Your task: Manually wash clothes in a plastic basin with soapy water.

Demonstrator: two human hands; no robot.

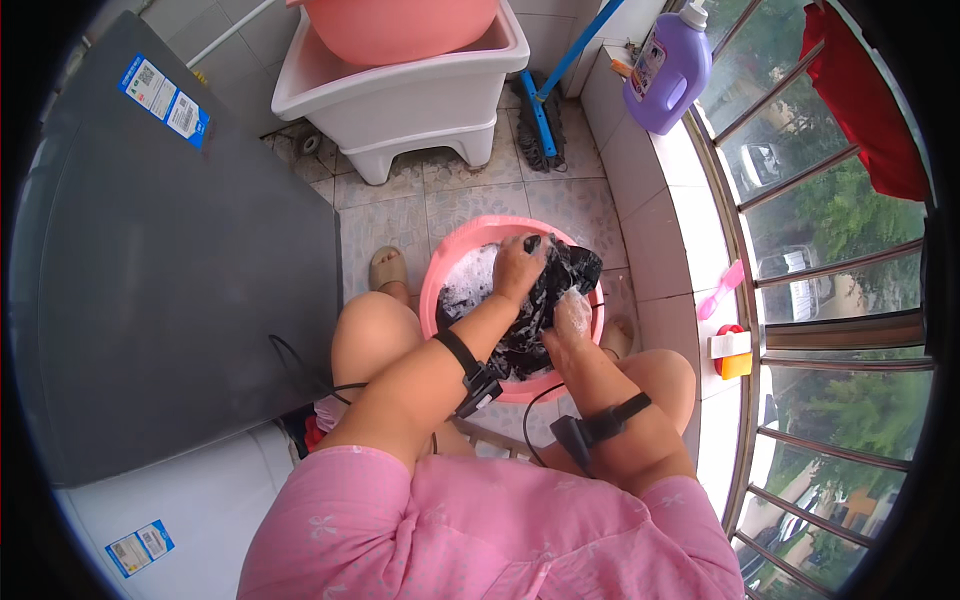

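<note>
A pink plastic basin (433,262) stands on the floor between my knees, with white suds (469,279) along its left side. Soaked black cloth (551,277) fills much of it, streaked with foam, one bunched part raised above the rest. My left hand (519,266) grips this cloth near the far side, a dark fold showing at the fingers. Covered partly in lather, my right hand (574,315) is closed on the cloth at the right; its fingertips are hidden. Each forearm wears a black strap with a small device and a cable.
A white laundry sink (405,112) holding a large pink basin (401,30) stands ahead, beside a blue-handled mop (541,120). On the right ledge are a purple detergent bottle (667,71), a pink brush (721,291) and soap bars (731,352). A grey appliance (187,285) borders the left.
</note>
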